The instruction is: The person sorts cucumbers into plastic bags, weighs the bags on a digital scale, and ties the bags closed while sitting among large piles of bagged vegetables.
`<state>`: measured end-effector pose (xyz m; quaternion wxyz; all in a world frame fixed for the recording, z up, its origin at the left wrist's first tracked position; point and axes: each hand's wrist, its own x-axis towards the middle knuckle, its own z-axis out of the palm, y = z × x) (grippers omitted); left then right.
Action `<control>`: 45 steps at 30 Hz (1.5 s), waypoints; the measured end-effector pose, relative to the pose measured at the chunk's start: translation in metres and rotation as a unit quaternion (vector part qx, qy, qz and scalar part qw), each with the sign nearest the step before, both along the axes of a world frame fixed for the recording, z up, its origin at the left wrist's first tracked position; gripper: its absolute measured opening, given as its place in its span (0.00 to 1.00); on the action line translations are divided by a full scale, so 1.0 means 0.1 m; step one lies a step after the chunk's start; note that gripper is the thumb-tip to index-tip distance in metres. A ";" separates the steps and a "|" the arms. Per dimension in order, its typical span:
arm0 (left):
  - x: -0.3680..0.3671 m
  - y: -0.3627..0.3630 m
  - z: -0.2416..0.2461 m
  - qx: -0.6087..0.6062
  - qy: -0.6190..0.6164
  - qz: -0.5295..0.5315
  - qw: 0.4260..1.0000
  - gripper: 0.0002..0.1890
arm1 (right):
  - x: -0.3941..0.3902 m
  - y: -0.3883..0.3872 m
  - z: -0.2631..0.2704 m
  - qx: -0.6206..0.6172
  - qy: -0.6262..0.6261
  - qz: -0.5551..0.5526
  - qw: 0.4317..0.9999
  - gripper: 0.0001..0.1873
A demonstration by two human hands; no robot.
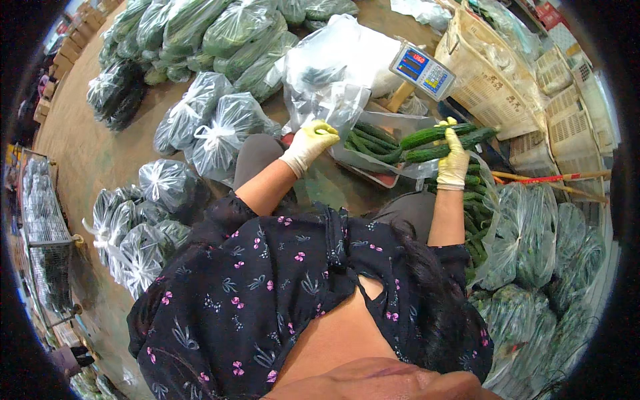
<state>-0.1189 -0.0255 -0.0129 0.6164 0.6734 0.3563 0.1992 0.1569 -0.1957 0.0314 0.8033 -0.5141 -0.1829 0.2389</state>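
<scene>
Both of my hands wear thin pale yellow gloves. My right hand (452, 155) is closed around a few green cucumbers (432, 136), holding them over the right part of an open clear plastic bag (415, 120). More cucumbers (370, 140) lie inside that bag, which rests on the pan of a scale (390, 181). The scale's display head (423, 71) stands behind, with lit red digits. My left hand (314, 142) is at the bag's left edge, fingers curled; whether it pinches the plastic is not clear. A large open bag of cucumbers (475, 210) sits beside my right forearm.
Tied bags of green vegetables (240, 25) are piled at the back left, with more tied bags (167, 185) to the left. Cream plastic crates (492, 75) stand at the back right. Filled bags (525, 235) lie at the right, and a wire cart (47, 235) stands far left.
</scene>
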 end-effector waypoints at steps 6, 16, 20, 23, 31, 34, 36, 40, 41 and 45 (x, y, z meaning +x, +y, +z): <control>0.44 0.14 0.15 0.367 0.015 -0.075 0.927 0.15 | -0.01 0.33 -0.31 -0.067 -0.034 0.149 0.986 0.17; 0.52 0.72 0.20 -0.242 -0.203 -0.109 0.943 0.19 | 0.28 0.73 -0.68 0.040 0.276 0.236 0.931 0.22; 0.51 0.83 0.14 -0.245 -0.289 -0.133 0.916 0.25 | 0.20 0.84 -0.63 -0.145 -0.085 0.349 0.922 0.19; 0.50 0.77 0.23 -0.297 -0.324 -0.099 0.893 0.20 | 0.12 0.95 -0.66 -0.460 -0.394 0.444 0.660 0.23; 0.52 0.67 0.43 -0.397 -0.377 -0.058 0.835 0.20 | 0.26 1.24 -1.06 -0.593 -0.534 0.274 0.537 0.27; 0.55 0.69 0.28 -0.378 -0.364 -0.087 0.847 0.23 | 0.27 1.22 -0.85 -0.441 -0.272 0.320 0.793 0.18; 0.58 0.67 0.21 -0.278 -0.320 -0.103 0.900 0.27 | -0.27 1.16 -0.15 -0.310 -0.045 0.365 0.877 0.13; 0.60 0.49 0.26 0.019 -0.158 -0.198 0.967 0.35 | -0.89 0.99 -0.01 -0.098 0.162 0.442 0.877 0.14; 0.59 0.44 0.26 0.086 -0.192 -0.194 0.958 0.35 | -0.96 0.98 0.00 -0.068 0.239 0.478 0.842 0.16; 0.65 0.47 0.15 0.105 -0.223 -0.240 0.939 0.23 | -0.90 0.77 -0.03 -0.079 0.160 0.518 0.837 0.16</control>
